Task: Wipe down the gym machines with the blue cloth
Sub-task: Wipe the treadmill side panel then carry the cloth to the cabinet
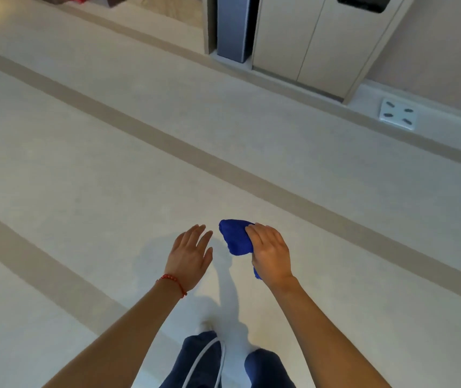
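Observation:
My right hand (270, 254) grips the bunched blue cloth (235, 238), which sticks out to the left of my fingers, with a small end showing below my palm. My left hand (191, 254) is held out beside it, fingers straight and spread, holding nothing; a red string bracelet is on that wrist. Both hands hover above the pale floor. No gym machine is in view.
Pale floor with wide tan stripes (139, 130) runs diagonally. A cabinet with light doors (307, 37) and a grey-blue panel (233, 26) stand at the far wall. A white floor socket plate (397, 114) lies at the right. My legs in dark trousers (204, 359) are below.

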`<state>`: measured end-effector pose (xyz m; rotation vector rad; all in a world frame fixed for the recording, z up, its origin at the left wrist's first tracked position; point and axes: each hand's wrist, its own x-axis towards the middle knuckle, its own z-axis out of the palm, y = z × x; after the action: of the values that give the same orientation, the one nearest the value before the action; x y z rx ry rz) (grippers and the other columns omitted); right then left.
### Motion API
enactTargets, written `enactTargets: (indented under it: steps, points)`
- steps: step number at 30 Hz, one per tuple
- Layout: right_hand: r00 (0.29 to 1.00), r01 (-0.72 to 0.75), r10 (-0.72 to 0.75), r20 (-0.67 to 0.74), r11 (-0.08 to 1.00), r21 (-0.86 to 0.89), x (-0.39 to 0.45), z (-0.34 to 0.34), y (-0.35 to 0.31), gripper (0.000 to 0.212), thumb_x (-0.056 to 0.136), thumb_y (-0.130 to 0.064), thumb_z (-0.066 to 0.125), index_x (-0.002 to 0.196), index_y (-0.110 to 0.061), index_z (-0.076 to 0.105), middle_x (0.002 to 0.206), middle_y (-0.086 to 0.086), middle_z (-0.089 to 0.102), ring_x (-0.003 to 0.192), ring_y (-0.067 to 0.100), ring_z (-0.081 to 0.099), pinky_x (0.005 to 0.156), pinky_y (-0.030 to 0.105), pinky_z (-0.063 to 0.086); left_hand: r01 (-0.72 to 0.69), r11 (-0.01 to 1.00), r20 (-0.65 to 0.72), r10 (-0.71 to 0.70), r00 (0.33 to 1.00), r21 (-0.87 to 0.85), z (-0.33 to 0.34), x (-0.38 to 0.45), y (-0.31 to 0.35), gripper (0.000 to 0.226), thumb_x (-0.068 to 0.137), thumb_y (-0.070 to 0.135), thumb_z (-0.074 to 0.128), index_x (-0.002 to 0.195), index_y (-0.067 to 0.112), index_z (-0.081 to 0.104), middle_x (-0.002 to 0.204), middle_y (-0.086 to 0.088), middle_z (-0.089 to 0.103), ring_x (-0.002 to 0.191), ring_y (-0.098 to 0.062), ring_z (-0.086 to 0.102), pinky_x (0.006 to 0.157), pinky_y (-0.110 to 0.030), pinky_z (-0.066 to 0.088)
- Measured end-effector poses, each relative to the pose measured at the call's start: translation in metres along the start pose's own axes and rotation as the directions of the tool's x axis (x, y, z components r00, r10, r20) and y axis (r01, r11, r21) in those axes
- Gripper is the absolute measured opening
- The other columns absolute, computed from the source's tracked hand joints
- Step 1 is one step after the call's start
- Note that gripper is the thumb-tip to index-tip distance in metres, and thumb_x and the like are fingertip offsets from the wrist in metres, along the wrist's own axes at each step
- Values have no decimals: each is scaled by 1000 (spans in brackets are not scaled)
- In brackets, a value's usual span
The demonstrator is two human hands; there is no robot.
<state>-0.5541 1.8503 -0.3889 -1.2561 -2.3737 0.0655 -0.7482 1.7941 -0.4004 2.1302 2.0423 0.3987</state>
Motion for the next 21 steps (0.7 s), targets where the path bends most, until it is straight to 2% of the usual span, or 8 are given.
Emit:
enactTargets:
  steps: [11, 21]
  points:
    - [964, -266, 265, -39, 963, -47, -7, 1, 18, 60, 35, 2, 87, 92, -3, 71, 89, 9, 72, 76, 23, 69, 74, 32, 55, -252, 966, 57, 255, 965, -54, 17, 63, 8, 67, 101, 39, 11, 110, 1, 66, 113, -17, 64, 103, -33, 62, 83, -45, 50]
    - [935, -353, 350, -54, 933, -70, 12, 2, 84, 58, 39, -3, 89, 94, -4, 70, 91, 10, 72, 79, 24, 69, 76, 33, 55, -315, 946, 129, 322, 938, -69, 43, 136, 43, 70, 101, 42, 9, 109, 2, 66, 111, -19, 65, 101, -34, 63, 81, -46, 51]
